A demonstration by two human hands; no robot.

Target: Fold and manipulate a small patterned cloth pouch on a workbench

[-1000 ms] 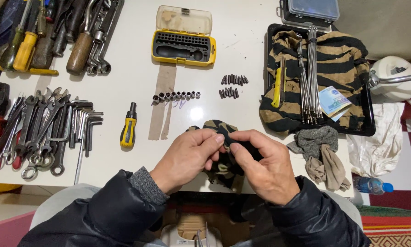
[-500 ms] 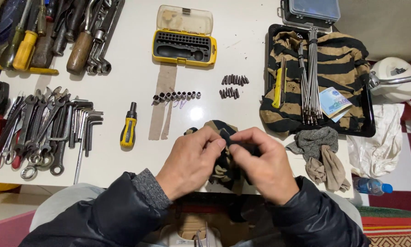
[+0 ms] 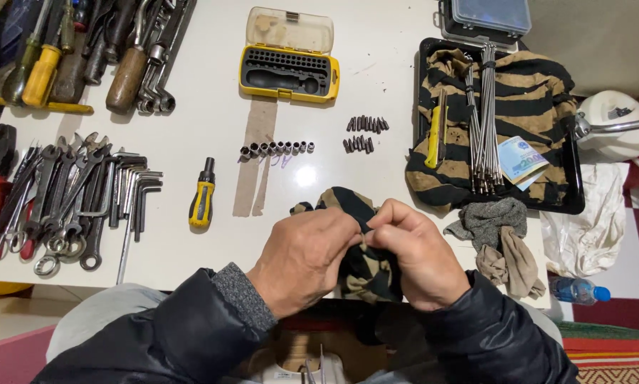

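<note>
Head view: both hands meet at the near edge of the white tabletop (image 3: pixel 191 85), at about 6 o'clock in the frame. The left hand (image 3: pixel 302 259) and the right hand (image 3: pixel 419 256) are each closed with fingertips pinched on a black-and-tan striped rag (image 3: pixel 362 267), which bunches between and below them; a fold of it pokes up at 12 o'clock from the knuckles. Whether a small part sits inside the folds I cannot tell, since the fingers cover the spot where the thumbs meet.

To do this rubbing or wrapping well, it seems best to keep the cloth taut between the two pinches, work with the fingertips rather than the whole fist, and stay over the tabletop so that anything dropped lands there rather than in the lap.

Relative to the hands, the rag is in them and hangs toward 6 o'clock, its upper part resting on the tabletop edge. At 12 o'clock, well apart, lie a row of small sockets (image 3: pixel 277 148) and, toward 1 o'clock, a cluster of screwdriver bits (image 3: pixel 366 134). Farther at 12 o'clock sits an open yellow bit case (image 3: pixel 289 71). A yellow-handled stubby screwdriver (image 3: pixel 203 195) lies at 10 o'clock, with hex keys (image 3: pixel 138 195) and wrenches (image 3: pixel 60 192) beyond at 9 o'clock. At 2 o'clock a black tray (image 3: pixel 572 185) holds a striped cloth, long metal rods (image 3: pixel 484 117) and a yellow utility knife (image 3: pixel 435 131). Grey rags (image 3: pixel 494 231) lie just beside the right hand at 3 o'clock.
</note>
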